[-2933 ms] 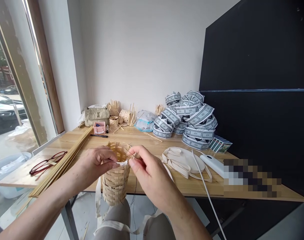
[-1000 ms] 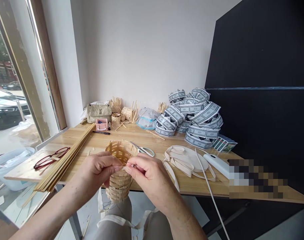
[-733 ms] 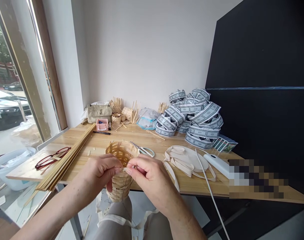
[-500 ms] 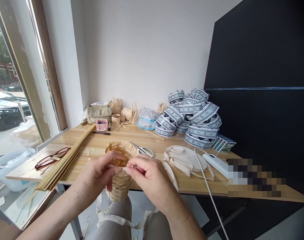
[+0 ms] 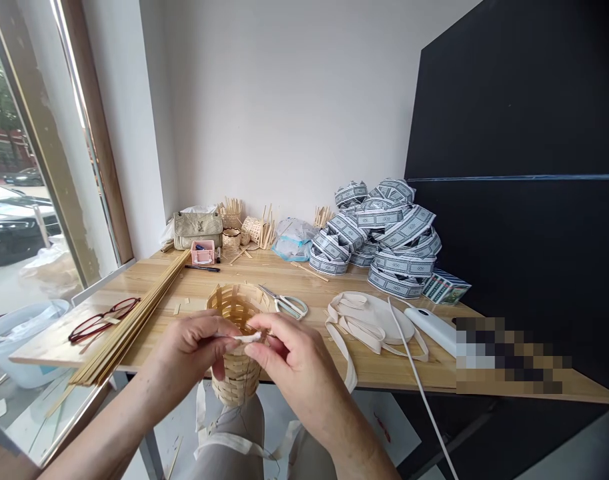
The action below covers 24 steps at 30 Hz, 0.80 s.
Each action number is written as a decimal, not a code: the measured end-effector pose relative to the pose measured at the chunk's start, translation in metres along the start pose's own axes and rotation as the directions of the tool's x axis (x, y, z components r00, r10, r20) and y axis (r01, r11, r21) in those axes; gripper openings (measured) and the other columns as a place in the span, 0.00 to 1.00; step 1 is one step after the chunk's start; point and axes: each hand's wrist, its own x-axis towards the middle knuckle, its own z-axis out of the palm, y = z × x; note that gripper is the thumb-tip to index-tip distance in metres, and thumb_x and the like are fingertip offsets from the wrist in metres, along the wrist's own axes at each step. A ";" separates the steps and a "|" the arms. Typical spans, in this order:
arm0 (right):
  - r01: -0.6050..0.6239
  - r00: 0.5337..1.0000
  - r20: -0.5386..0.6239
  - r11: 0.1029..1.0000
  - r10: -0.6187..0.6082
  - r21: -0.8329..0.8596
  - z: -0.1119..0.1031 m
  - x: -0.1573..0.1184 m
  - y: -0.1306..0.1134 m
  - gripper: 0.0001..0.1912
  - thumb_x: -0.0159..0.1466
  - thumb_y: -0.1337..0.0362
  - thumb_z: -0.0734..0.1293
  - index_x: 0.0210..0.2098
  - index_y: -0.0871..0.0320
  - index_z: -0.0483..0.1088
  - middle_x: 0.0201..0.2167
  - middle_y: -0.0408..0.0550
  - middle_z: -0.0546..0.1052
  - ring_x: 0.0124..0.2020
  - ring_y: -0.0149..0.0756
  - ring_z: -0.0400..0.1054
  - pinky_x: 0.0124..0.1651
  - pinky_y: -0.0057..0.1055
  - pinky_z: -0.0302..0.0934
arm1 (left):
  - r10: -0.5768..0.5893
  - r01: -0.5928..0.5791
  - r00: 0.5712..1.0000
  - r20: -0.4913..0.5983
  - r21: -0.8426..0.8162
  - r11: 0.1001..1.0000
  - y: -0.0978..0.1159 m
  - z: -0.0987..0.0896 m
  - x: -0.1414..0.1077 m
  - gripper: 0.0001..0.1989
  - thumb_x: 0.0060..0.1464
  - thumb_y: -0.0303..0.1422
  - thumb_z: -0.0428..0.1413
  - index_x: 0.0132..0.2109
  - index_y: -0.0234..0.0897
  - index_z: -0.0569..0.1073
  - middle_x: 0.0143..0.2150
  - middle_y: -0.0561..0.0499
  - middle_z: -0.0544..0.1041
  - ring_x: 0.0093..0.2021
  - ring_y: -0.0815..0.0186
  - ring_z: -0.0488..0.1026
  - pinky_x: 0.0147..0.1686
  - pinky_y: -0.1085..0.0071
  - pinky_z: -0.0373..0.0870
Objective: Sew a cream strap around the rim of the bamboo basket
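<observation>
A woven basket [image 5: 237, 383] stands upright on my lap at the table's front edge, its rim slats spread. Over its near side, my left hand [image 5: 197, 343] pinches a folded end of white cloth tape [image 5: 247, 338] between thumb and fingers. My right hand [image 5: 284, 347] is at the tape's right end, its thumb and fingers bent together; a needle is too small to make out there. Dark thread hangs down the basket's front. More white tape [image 5: 229, 441] lies across my legs.
Scissors [image 5: 289, 305] lie just behind the basket. Bamboo strips [image 5: 134, 320] and red glasses [image 5: 104, 320] are at left. Coiled tape [image 5: 357, 320] and a white rod [image 5: 419, 380] lie right, with patterned bands [image 5: 401, 263] stacked behind. A bag [image 5: 198, 230] stands at back left.
The tape end now shows more between my hands. The fingers of my right hand have shifted left and lifted slightly over it. The view has moved a little.
</observation>
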 end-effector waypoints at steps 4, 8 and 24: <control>-0.043 0.980 -0.196 0.999 0.046 0.020 0.006 -0.014 -0.001 0.10 0.64 0.69 0.57 0.40 0.57 0.68 0.25 0.43 0.73 0.25 0.30 0.67 0.27 0.23 0.60 | -0.121 0.118 0.991 -0.063 -0.061 0.991 -0.004 -0.007 0.001 0.10 0.47 0.37 0.57 0.28 0.33 0.74 0.14 0.56 0.68 0.13 0.75 0.61 0.12 0.82 0.56; 0.034 0.962 -0.270 0.999 -0.043 -0.039 0.012 -0.022 0.000 0.10 0.63 0.71 0.59 0.29 0.58 0.69 0.19 0.41 0.72 0.20 0.28 0.67 0.25 0.21 0.59 | -0.101 0.093 0.990 -0.102 -0.079 0.993 -0.007 -0.010 0.001 0.11 0.47 0.38 0.58 0.29 0.32 0.75 0.14 0.55 0.68 0.13 0.75 0.59 0.13 0.82 0.55; 0.122 0.938 -0.274 0.943 -0.211 -0.310 0.030 -0.023 0.005 0.16 0.65 0.70 0.57 0.41 0.64 0.75 0.20 0.48 0.76 0.20 0.32 0.71 0.25 0.23 0.62 | -0.013 -0.001 0.990 -0.138 -0.105 0.995 -0.002 -0.004 0.001 0.09 0.47 0.36 0.60 0.29 0.33 0.78 0.15 0.55 0.68 0.14 0.75 0.61 0.12 0.81 0.56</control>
